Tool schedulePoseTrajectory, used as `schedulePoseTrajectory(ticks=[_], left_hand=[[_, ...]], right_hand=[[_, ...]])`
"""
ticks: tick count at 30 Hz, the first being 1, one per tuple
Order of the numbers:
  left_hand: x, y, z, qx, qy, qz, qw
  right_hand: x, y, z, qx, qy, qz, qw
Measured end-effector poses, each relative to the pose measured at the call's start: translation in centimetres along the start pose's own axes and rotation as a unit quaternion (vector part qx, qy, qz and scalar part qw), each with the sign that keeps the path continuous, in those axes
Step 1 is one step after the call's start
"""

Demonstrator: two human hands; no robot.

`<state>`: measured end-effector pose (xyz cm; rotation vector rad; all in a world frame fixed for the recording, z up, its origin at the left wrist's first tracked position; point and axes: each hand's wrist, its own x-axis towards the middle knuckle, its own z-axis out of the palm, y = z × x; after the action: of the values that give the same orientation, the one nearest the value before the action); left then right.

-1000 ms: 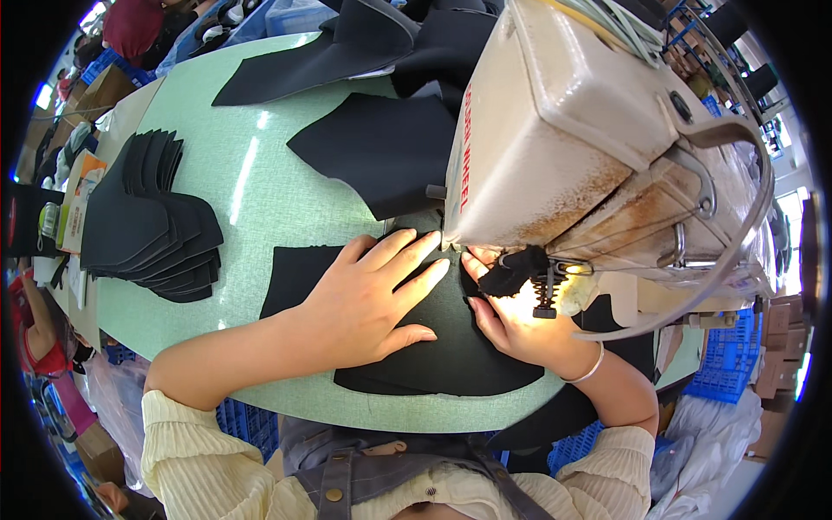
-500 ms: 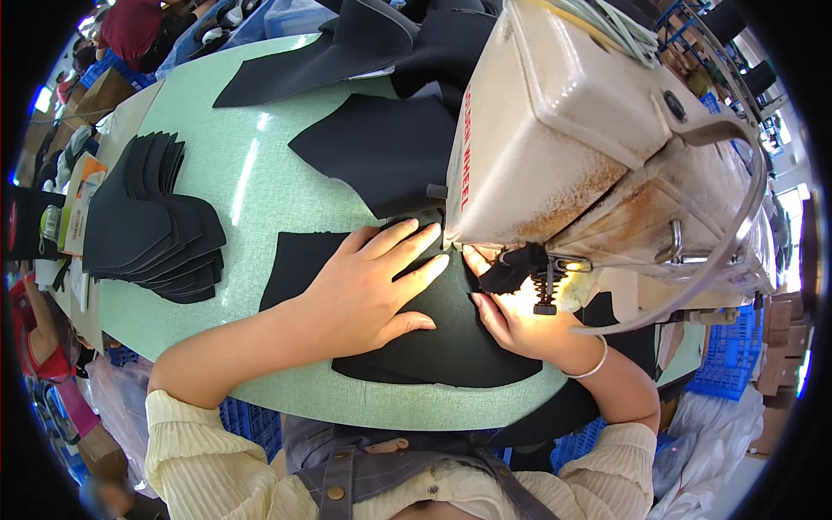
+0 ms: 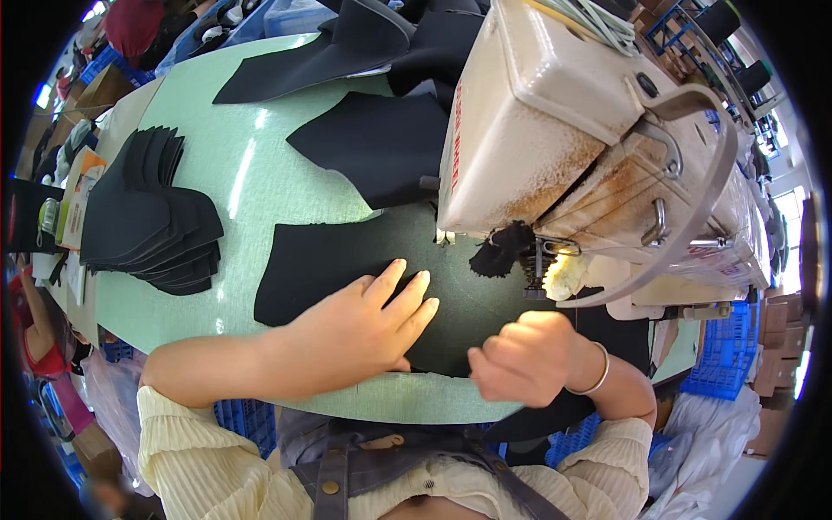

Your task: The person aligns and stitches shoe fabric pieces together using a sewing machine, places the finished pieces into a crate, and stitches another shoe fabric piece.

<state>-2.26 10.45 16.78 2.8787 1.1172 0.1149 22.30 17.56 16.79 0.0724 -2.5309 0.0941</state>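
A black fabric panel [image 3: 303, 269] lies on the pale green table under the head of a beige sewing machine [image 3: 511, 130]. My left hand [image 3: 373, 316] rests on the panel with its fingers stretched out, the thumb near the front edge. Slightly blurred, my right hand [image 3: 529, 355] is curled into a loose fist over the panel's right front part. What its fingers hold, if anything, is hidden. Just above that hand hang a dark cloth scrap [image 3: 503, 250] and a coiled spring, beside the lit machine lamp [image 3: 563, 273].
A stack of cut black pieces [image 3: 156, 217] sits at the left of the green table [image 3: 251, 173]. More black panels [image 3: 373, 143] lie toward the back. A blue crate [image 3: 724, 351] stands at the right. People and boxes show at the far left.
Both hands have drawn back toward me from the needle area. The right hand has come out from under the machine head and curled up. The panel's front edge has shifted slightly.
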Motion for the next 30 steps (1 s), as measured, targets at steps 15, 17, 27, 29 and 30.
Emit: schedulePoseTrajectory(ticks=[15,17,27,29,30], left_hand=[[1.5,-2.8,-3.0,-0.411,0.052,-0.264,0.871],[1.0,-2.6,-2.9,-0.393,0.056,-0.239,0.886],[-0.4,-1.0,-1.6,-0.091,-0.021,-0.071,0.993],[0.0,0.0,-1.0,-0.095,-0.024,-0.093,0.991],[0.4,0.4,-0.7,-0.097,-0.027,-0.114,0.988]], right_hand=[[0.4,-2.1,1.7,-0.04,-0.145,0.001,0.989],[1.3,-1.9,0.8,-0.062,-0.191,0.032,0.979],[-1.6,-1.7,1.4,0.123,-0.067,0.279,0.95],[-0.8,-2.0,1.4,0.108,-0.072,0.3,0.945],[-0.1,-2.2,1.5,0.091,-0.077,0.319,0.94]])
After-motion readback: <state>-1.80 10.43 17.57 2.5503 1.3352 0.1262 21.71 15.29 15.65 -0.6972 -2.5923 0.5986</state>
